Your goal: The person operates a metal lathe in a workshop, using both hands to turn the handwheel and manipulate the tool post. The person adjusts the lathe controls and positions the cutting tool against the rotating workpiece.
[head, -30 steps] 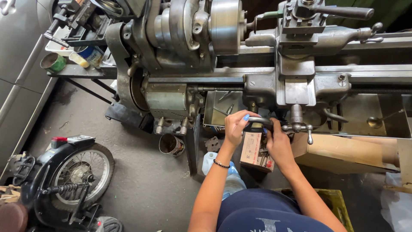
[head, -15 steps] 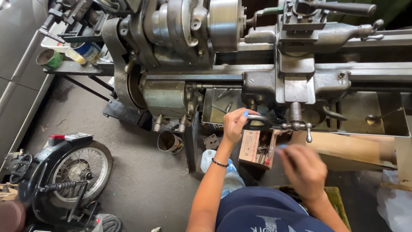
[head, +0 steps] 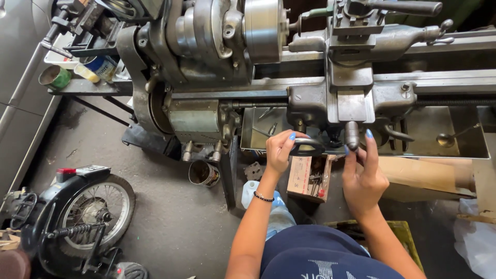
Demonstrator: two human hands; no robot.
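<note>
The left hand [head: 279, 150] is clamped on the black handwheel [head: 306, 147] at the lathe [head: 217, 57] carriage apron. At 3 o'clock of it, the right hand [head: 364, 178] has fingers apart, fingertips touching the metal lever knob [head: 352, 135]. A small cardboard box [head: 309, 178] sits at 6 o'clock of the handwheel.

The lathe [head: 330, 93] is grey metal, dull and oily, with a brighter machined chuck [head: 263, 31]. Its black handwheel [head: 307, 147] looks smooth. The cardboard box [head: 310, 178] below is matt paper. The concrete floor [head: 165, 227] is rough and stained.
</note>
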